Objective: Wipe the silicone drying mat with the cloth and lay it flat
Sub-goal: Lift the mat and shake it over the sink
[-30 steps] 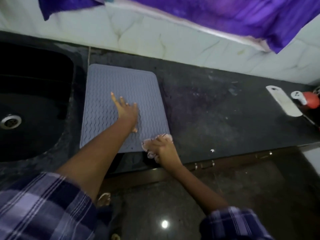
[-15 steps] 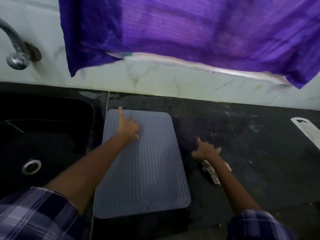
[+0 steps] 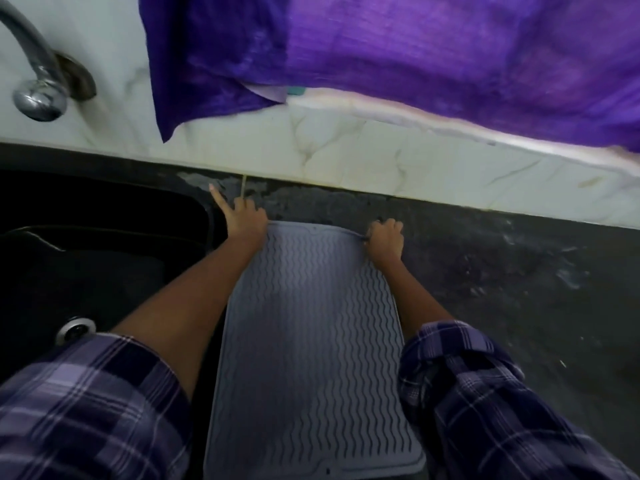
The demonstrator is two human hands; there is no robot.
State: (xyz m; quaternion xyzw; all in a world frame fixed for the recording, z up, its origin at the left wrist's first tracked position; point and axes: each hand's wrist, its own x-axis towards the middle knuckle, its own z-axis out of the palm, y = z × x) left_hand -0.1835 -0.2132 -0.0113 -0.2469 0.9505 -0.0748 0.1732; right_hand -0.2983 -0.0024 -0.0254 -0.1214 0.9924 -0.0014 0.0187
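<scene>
- Our right hand (image 3: 385, 241) was curled, pinching the far right corner of the grey silicone mat (image 3: 311, 341).
- Our left hand (image 3: 244, 220) rested at the far left corner, fingers mostly folded, index finger stretched out.
- The mat lay flat on the dark counter (image 3: 502, 289), beside the black sink (image 3: 86, 265).
- A purple cloth (image 3: 415, 53) hung above the white wall; a tap (image 3: 38, 81) stood far left.
- Half a second before, our right hand lay spread on the counter by a crumpled cloth, since out of view.

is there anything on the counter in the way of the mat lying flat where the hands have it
Nothing visible. The silicone mat lies on the dark counter beside the sink, with both hands at its far corners: left hand, right hand. The cloth is not in view.
</scene>
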